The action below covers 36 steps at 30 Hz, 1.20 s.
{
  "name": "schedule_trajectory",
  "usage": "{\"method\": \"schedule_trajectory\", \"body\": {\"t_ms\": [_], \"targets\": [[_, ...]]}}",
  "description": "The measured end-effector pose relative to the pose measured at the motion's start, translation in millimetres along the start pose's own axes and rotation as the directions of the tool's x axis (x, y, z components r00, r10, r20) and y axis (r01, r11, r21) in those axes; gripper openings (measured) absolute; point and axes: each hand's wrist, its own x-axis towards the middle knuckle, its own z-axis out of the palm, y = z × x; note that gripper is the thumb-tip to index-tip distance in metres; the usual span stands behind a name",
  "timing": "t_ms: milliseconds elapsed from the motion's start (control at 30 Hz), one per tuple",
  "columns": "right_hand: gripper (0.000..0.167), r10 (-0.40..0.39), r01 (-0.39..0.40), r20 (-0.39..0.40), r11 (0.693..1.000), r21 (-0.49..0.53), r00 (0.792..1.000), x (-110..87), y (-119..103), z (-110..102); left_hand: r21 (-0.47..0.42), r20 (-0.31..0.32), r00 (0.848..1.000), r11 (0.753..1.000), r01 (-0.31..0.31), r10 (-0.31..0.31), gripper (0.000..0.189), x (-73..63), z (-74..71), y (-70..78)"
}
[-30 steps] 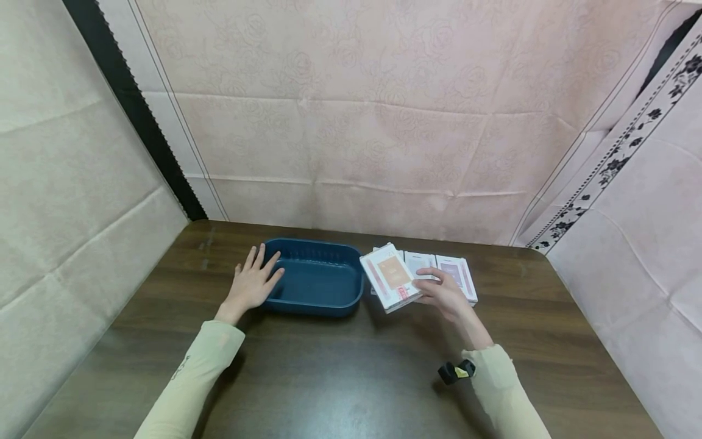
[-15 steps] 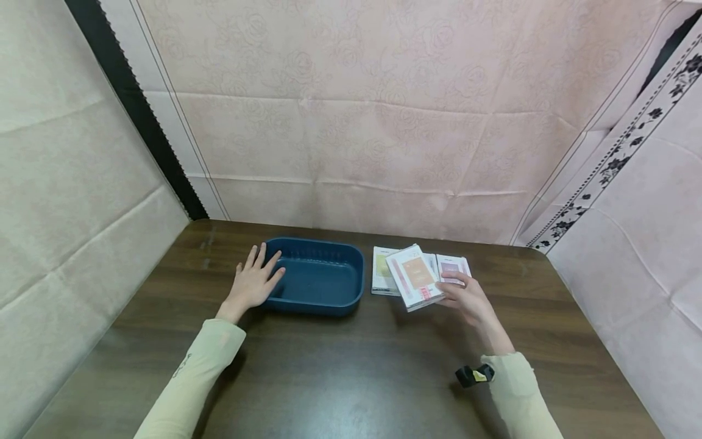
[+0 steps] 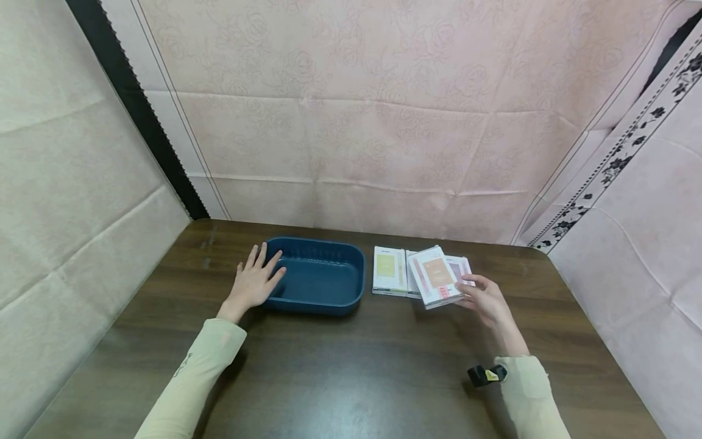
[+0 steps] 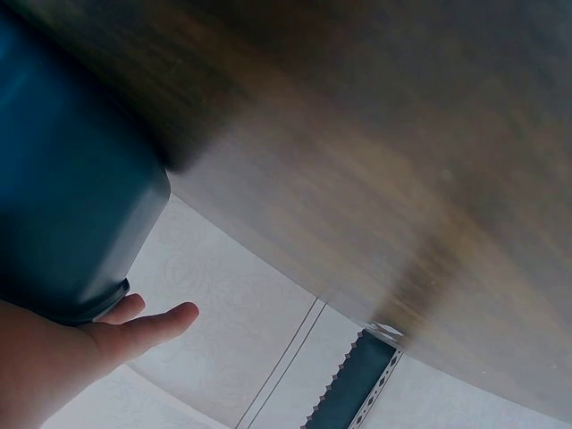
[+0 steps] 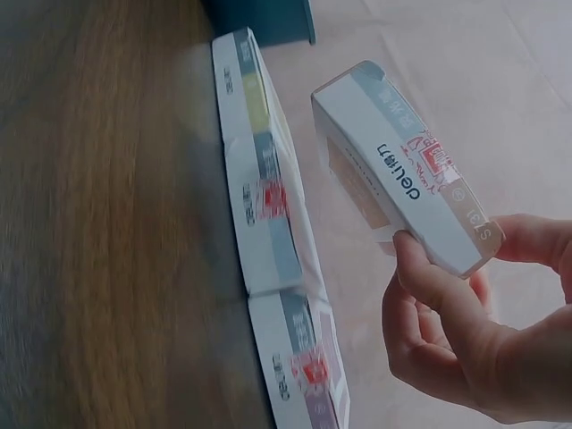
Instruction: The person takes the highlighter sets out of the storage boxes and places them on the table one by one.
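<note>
My right hand (image 3: 486,303) pinches a small white Deli carton (image 3: 437,273) with an orange panel, thumb and fingers at its right edge. The carton is tilted and raised, as the right wrist view shows it apart from the row below. That row has a green-panelled carton (image 3: 386,270), a middle carton (image 3: 411,283) mostly hidden by the held one, and a purple-panelled carton (image 5: 299,362). My left hand (image 3: 252,285) rests with spread, straight fingers on the left rim of a dark blue rectangular tray (image 3: 318,283). Nothing lies inside the tray.
The brown wooden table (image 3: 329,378) carries the tray and cartons near its back edge. Pale patterned cloth (image 3: 356,134) hangs behind it, with more cloth at both sides. A black device (image 3: 486,375) is worn on the right wrist.
My right hand has moved right with the orange-panelled carton, passing in front of the row. The green-panelled carton has come into full view. The left hand and tray have stayed put.
</note>
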Motion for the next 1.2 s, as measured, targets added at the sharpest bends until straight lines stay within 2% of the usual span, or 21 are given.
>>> {"method": "schedule_trajectory", "body": {"t_ms": [333, 500, 733, 1033, 1200], "targets": [[0.055, 0.009, -0.012, -0.09, 1.0, -0.024, 0.996, -0.8, 1, -17, -0.007, -0.003, 1.0, 1.0, 0.002, -0.002, 0.055, 1.0, 2.5, -1.8], [0.043, 0.012, -0.012, -0.115, 1.0, 0.003, 0.993, -0.7, 1, -25, -0.021, -0.006, 1.0, 1.0, -0.003, 0.003, 0.057, 0.1, 3.6, -2.7], [0.032, 0.022, -0.012, -0.155, 0.998, 0.067, 0.988, -0.7, 0, -38, -0.055, -0.052, 0.998, 0.998, -0.037, 0.034, 0.066, -3.4, 1.5, -0.5], [0.023, 0.053, -0.026, -0.228, 0.992, 0.121, 0.972, -0.3, 2, -54, -0.005, 0.007, 1.0, 1.0, 0.004, -0.004, 0.058, 0.8, 2.8, -2.2], [0.022, 0.045, -0.006, -0.296, 0.991, 0.13, 0.954, 2.3, 8, -64, 0.007, 0.016, 1.0, 1.0, 0.007, -0.007, 0.059, 0.3, 1.6, -1.4]]}}
